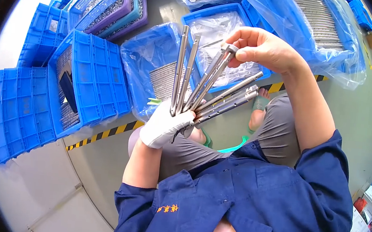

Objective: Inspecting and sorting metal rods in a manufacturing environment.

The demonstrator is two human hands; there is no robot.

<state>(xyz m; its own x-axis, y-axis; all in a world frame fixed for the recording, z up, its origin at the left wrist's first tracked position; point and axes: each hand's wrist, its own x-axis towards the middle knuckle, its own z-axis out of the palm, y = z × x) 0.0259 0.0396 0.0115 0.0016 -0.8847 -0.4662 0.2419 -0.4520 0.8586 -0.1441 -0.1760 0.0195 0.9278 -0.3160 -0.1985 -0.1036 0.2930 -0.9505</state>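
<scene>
My left hand (160, 126), in a white glove, is closed round the lower ends of several slim metal rods (186, 73). The rods spread upward like a fan, with holes or notches along their sides. My bare right hand (267, 50) pinches a small metal end piece (230, 48) between thumb and fingers, at the upper tip of a rod in the middle of the fan. Whether that piece is fixed to the rod, I cannot tell. Just beyond my left hand, more rods (168, 79) lie side by side in a blue crate lined with clear blue plastic (131, 52).
Blue crates (92, 73) stand at the left, one with rods and a dark flat object (68, 90) inside. Behind them are stacked baskets (124, 7) of small metal parts. Plastic-covered rods (318, 21) fill a crate at the far right. Striped tape (103, 137) runs along the floor.
</scene>
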